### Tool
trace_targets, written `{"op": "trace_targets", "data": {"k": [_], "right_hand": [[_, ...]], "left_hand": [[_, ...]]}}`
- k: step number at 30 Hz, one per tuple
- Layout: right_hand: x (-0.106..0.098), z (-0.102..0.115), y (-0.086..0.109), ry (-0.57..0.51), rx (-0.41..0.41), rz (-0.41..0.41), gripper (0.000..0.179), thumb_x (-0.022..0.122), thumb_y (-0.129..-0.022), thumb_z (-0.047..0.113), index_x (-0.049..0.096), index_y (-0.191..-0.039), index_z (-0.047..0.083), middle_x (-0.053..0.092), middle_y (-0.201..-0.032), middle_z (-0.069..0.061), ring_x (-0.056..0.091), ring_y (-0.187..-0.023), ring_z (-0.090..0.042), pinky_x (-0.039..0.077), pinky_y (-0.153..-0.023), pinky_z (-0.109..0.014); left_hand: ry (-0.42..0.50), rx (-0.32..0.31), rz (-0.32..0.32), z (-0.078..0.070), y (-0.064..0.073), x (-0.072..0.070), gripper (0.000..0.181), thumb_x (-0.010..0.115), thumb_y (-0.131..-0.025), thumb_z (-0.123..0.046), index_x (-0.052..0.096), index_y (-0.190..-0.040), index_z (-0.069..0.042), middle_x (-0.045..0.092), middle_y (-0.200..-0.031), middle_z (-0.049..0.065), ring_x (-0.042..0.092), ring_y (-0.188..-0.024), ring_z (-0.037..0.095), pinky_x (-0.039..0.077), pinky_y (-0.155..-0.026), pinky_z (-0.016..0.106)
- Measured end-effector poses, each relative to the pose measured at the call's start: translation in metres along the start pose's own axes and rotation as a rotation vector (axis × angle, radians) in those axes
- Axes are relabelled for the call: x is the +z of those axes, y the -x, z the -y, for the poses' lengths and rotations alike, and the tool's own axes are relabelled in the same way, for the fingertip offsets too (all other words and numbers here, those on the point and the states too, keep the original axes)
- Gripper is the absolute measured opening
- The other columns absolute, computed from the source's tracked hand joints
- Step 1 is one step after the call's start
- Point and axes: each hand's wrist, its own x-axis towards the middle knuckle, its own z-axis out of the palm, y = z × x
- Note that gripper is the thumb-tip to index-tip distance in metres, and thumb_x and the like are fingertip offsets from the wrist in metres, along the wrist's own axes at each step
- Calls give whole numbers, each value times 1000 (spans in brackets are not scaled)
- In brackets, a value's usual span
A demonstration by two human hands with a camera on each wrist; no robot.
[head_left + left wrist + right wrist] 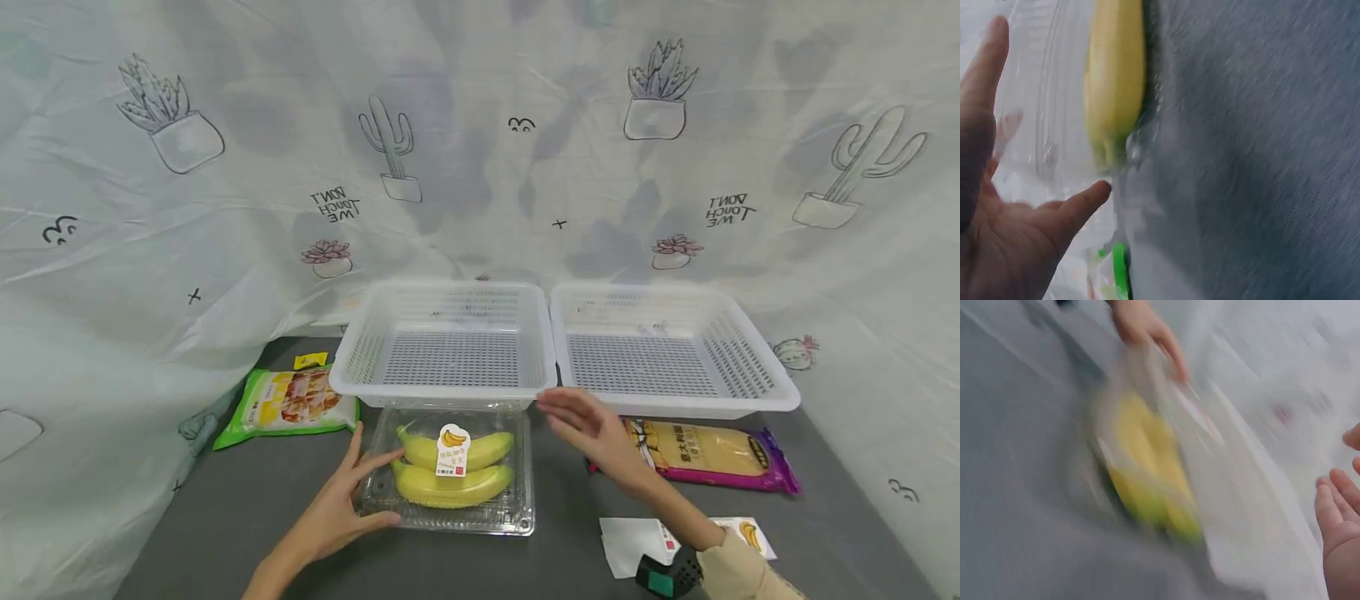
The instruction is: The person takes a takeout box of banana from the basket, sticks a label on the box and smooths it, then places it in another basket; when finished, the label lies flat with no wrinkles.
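Head view: clear clamshell box with two bananas sits on the grey table, near-centre, just in front of the left white basket. Left hand is at the box's left edge, fingers straight and spread, fingertips touching the lid and the near-left corner, nothing clamped. Right hand hovers off the box's far-right corner, fingers loosely extended, holding nothing; it looks apart from the plastic, though contact there is hard to confirm. Second white basket stands far right, touching the first. Green snack bag lies left of the box, purple packet right of it, a white card near right by the wrist.

Left wrist view: thumb sits at the box corner, banana end right beside it. Right wrist view is motion-blurred, only yellow fruit under clear plastic is readable.

Risks, as a judgement: the box is thin and slick, so a one-sided touch could slide or pivot it into the basket rim. A lift from flat fingertips alone may flex the lid open or let the box tip. The bananas look loose inside and could roll, shifting the weight. A wide right-hand sweep could knock the basket rim or drag the purple packet.
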Motion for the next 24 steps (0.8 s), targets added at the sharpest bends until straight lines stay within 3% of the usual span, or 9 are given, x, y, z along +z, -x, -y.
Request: {"op": "trace_targets", "data": {"k": [3, 7, 10, 13, 16, 18, 20, 22, 24], "right_hand": [[-47, 4, 17, 190, -28, -166, 40, 54, -93, -8, 43, -131, -14, 46, -134, -31, 50, -125, -11, 43, -99, -23], [-111, 10, 43, 490, 91, -322, 49, 61, -93, 3, 44, -137, -6, 42, -143, -22, 40, -130, -1, 36, -104, -20], [-158, 16, 61, 757, 207, -350, 59, 69, -90, 18, 44, -140, -1, 30, -152, -21, 24, -143, -18, 26, -113, -45], [-198, 18, 74, 952, 312, -314, 71, 75, -84, 29, 45, -138, -5, 12, -155, -28, 3, -142, -46, 10, -102, -74], [-227, 16, 85, 1053, 415, -255, 77, 77, -79, 35, 46, -132, -13, 2, -152, -35, -2, -136, -58, 11, -94, -80], [-240, 16, 90, 1085, 478, -234, 78, 77, -80, 37, 47, -130, -15, 6, -150, -37, 23, -132, -58, 29, -93, -73], [-248, 18, 93, 1116, 515, -218, 75, 76, -80, 38, 51, -127, -15, 15, -148, -38, 46, -114, -52, 47, -79, -54], [-253, 21, 94, 1133, 536, -208, 74, 76, -80, 39, 53, -124, -16, 22, -145, -39, 54, -95, -45, 43, -62, -37], [-256, 24, 95, 1140, 551, -193, 73, 76, -80, 39, 54, -122, -17, 25, -143, -40, 53, -91, -42, 36, -58, -29]], "left_hand": [[-36, -7, -43, -3, 1, 4, 79, 84, -69, -29, 50, -140, -18, -13, -156, 25, 16, -134, 58, 45, -88, 61], [-39, -58, -70, -7, 1, 7, 84, 85, -66, -31, 48, -140, -19, -8, -156, 27, 12, -135, 58, 39, -92, 67], [-51, -83, -116, -7, 2, 8, 85, 87, -62, -31, 51, -138, -21, 3, -157, 26, 28, -132, 55, 45, -89, 60], [-66, -58, -200, -5, 5, 10, 85, 90, -57, -26, 56, -134, -20, 22, -154, 24, 45, -124, 47, 53, -82, 43], [-35, -20, -278, -2, 6, 13, 83, 92, -53, -19, 61, -130, -15, 34, -150, 21, 56, -116, 40, 56, -67, 29], [-20, 1, -317, -1, 7, 14, 79, 92, -51, -17, 64, -126, -12, 38, -148, 19, 53, -119, 40, 57, -71, 30], [-12, 13, -350, -1, 6, 16, 75, 92, -51, -16, 67, -121, -11, 40, -147, 17, 54, -118, 40, 57, -74, 38], [-23, 15, -382, -3, 7, 17, 69, 93, -49, -17, 69, -114, -11, 44, -145, 15, 55, -117, 39, 55, -81, 44], [-25, 10, -403, -6, 8, 18, 64, 93, -48, -18, 70, -107, -12, 47, -143, 13, 56, -115, 38, 53, -82, 49]]}}
